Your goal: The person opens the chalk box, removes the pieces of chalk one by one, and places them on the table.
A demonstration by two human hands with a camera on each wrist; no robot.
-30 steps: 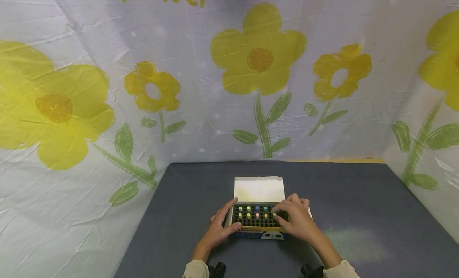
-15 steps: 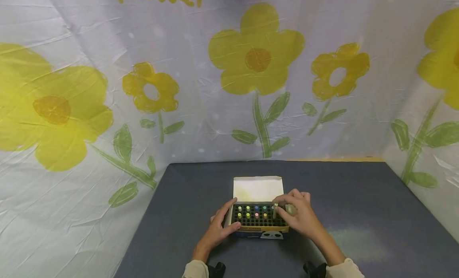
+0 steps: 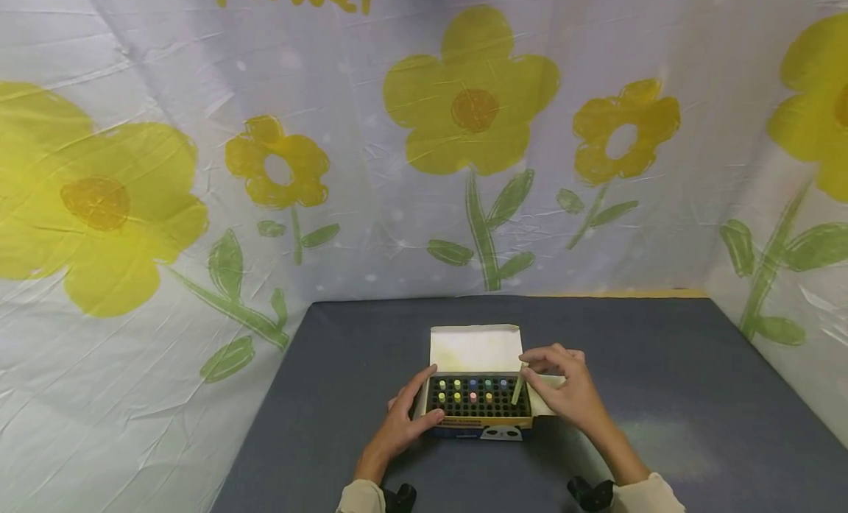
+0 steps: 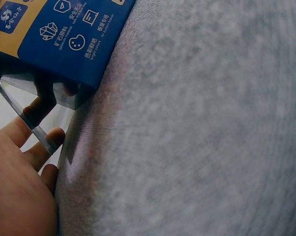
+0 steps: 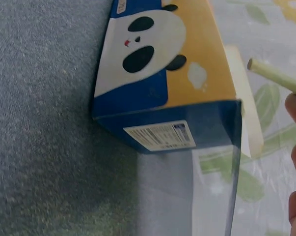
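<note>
A chalk box (image 3: 464, 433) with a blue and yellow front and a panda print sits open on the table in the head view. Several coloured chalk sticks stand in two rows in its black holed insert (image 3: 467, 408). My left hand (image 3: 400, 425) holds the box's left end, thumb at the front edge and index finger toward the back corner. Pinched between thumb and fingertips of my right hand (image 3: 566, 386), a pale yellow-green chalk stick (image 3: 517, 390) slants above the insert's right part. The right wrist view shows this chalk (image 5: 275, 77) lifted clear of the box (image 5: 152, 93).
The white inner lid (image 3: 475, 349) stands raised behind the insert. A pale side flap (image 3: 542, 405) sticks out at the box's right end. The dark grey table (image 3: 371, 336) reaches back to a flower-printed cloth (image 3: 391, 226).
My right hand has drawn a yellow-green chalk stick up out of the front row and moved it slightly right, tilting it. The left hand stays on the box.
</note>
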